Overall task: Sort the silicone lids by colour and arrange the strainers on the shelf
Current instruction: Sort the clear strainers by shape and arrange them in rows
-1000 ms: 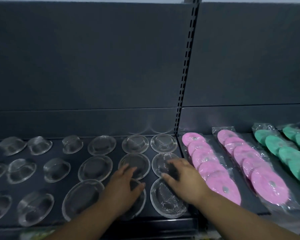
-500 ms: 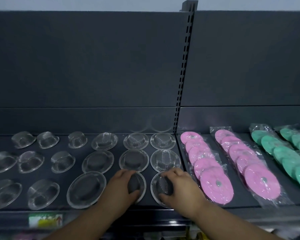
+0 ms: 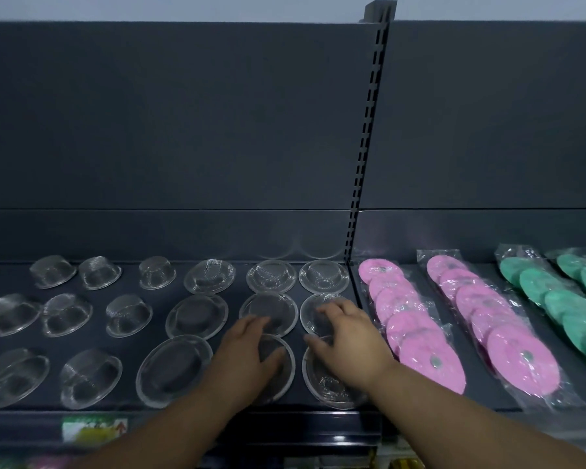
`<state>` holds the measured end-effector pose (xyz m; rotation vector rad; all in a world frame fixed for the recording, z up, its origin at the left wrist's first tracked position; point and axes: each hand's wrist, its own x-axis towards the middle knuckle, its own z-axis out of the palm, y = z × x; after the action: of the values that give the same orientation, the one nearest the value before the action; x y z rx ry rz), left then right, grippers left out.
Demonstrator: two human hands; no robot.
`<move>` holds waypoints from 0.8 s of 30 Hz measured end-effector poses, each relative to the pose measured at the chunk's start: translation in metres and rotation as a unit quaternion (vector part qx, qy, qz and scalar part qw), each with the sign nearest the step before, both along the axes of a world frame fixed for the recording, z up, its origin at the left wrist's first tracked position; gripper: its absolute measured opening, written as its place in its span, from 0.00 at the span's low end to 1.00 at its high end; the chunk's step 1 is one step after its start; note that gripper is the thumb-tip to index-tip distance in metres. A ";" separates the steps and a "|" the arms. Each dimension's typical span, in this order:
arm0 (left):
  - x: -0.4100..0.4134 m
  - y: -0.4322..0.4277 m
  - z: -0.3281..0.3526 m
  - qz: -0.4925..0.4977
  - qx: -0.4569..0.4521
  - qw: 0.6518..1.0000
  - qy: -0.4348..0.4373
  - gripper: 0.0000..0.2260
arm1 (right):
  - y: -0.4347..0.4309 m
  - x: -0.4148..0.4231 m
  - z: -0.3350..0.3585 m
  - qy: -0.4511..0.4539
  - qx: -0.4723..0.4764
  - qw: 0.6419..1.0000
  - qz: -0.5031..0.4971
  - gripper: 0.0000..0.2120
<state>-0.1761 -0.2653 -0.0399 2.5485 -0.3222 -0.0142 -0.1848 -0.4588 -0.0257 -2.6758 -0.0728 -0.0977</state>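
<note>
Left forearm [image 3: 156, 431]: bare, enters at the lower left of the frame and slants up toward the centre.
Left hand [image 3: 247, 353]: low centre of the frame, palm down, fingers close together and gently bent, thumb spread out to the right.
Right forearm [image 3: 454, 411]: bare, enters from the lower right corner and slants up to the left.
Right hand [image 3: 349, 340]: just right of the left hand and apart from it, palm down, fingers fanned and lightly arched, thumb pointing left.
</note>
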 end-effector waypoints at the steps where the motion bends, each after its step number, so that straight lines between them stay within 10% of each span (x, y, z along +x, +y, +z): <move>1: 0.007 -0.001 0.002 0.010 -0.001 1.000 -0.009 0.28 | 0.001 0.009 0.001 0.004 0.008 1.000 -0.003 0.24; 24: 0.067 -0.008 0.003 0.010 0.008 0.999 0.032 0.27 | -0.005 0.055 0.001 0.068 -0.023 0.997 -0.027 0.28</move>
<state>-0.1090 -0.2730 -0.0366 2.5611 -0.2735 -0.0915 -0.1293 -0.4633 -0.0243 -2.7227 0.0410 0.0697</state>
